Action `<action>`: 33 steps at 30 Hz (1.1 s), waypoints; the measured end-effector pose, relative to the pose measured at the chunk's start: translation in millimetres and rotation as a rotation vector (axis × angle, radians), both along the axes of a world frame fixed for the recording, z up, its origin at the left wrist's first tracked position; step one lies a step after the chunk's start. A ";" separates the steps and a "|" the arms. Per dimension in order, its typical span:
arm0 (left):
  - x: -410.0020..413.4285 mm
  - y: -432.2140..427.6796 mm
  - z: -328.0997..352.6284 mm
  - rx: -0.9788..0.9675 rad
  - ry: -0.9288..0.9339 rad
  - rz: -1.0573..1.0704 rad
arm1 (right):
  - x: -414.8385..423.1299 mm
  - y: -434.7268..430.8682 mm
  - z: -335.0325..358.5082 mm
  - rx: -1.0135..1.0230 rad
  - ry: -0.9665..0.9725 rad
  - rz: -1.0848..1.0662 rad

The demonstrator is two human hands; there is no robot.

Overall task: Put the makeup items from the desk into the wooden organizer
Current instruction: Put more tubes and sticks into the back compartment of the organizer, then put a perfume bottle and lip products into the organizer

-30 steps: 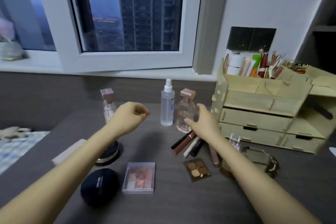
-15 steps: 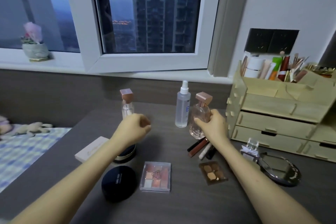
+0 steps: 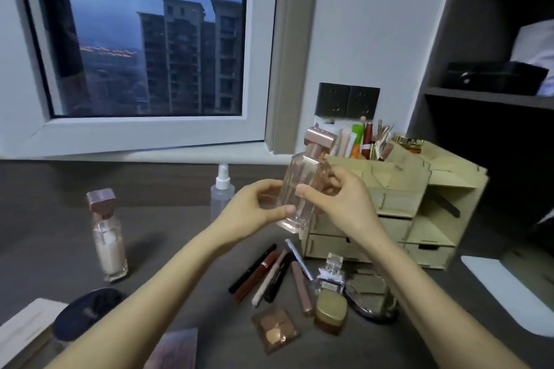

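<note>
Perfume bottle [image 3: 299, 189]: clear pinkish glass with a rose-gold square cap, held in the air above the desk [image 3: 168, 243], tilted with the cap toward the upper right, just in front of the wooden organizer [image 3: 419, 207]. No label on it can be read.

Left to right on the desk:
- Pale flat box [image 3: 21, 329] at the left edge; writing not legible.
- Dark round compact [image 3: 87, 311], partly behind the left forearm; its lid print is too blurred to read.
- Foundation bottle [image 3: 108, 237], upright, rose-gold cap, no readable text.
- Clear spray bottle [image 3: 221, 192], upright, white nozzle, behind the left hand.
- Left hand [image 3: 254, 213]: fingers closed around the lower part of the perfume bottle.
- Group of pencils and tubes [image 3: 269, 269] lying side by side.
- Small eyeshadow palette [image 3: 275, 329], four pans.
- Right hand [image 3: 338, 201]: clamped on the bottle's right side, thumb across the front.
- Small clear bottle [image 3: 329, 275] with a white label, text unreadable, beside a gold-lidded jar [image 3: 329, 308] and a round mirror [image 3: 368, 293].
- Wooden organizer: upper compartments hold tubes and brushes.
</note>
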State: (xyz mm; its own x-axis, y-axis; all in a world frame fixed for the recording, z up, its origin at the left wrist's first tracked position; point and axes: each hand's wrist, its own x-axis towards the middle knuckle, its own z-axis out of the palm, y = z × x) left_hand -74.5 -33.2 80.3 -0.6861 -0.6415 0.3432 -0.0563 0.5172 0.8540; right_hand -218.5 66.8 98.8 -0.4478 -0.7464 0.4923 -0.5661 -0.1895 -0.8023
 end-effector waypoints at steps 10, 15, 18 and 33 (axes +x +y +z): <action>-31.2 -22.2 14.0 -0.078 0.033 0.229 | -84.0 -57.2 40.6 -0.073 0.278 -0.696; -25.4 -42.2 6.7 -0.068 0.003 0.305 | -94.0 -91.3 20.9 0.076 0.231 -0.650; -23.1 -49.4 3.6 -0.051 -0.003 0.319 | -91.8 -101.0 11.5 0.099 0.235 -0.637; -17.7 -32.6 -69.1 -0.176 -0.711 0.269 | -25.3 -43.4 2.3 0.008 0.571 -0.590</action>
State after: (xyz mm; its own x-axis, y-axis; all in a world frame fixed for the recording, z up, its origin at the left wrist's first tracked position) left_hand -92.2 -65.8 11.1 -0.6078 -0.7940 -0.0089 -0.7024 0.5324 0.4724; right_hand -243.7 23.3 101.1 -0.4497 -0.4712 0.7587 -0.8924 0.2712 -0.3606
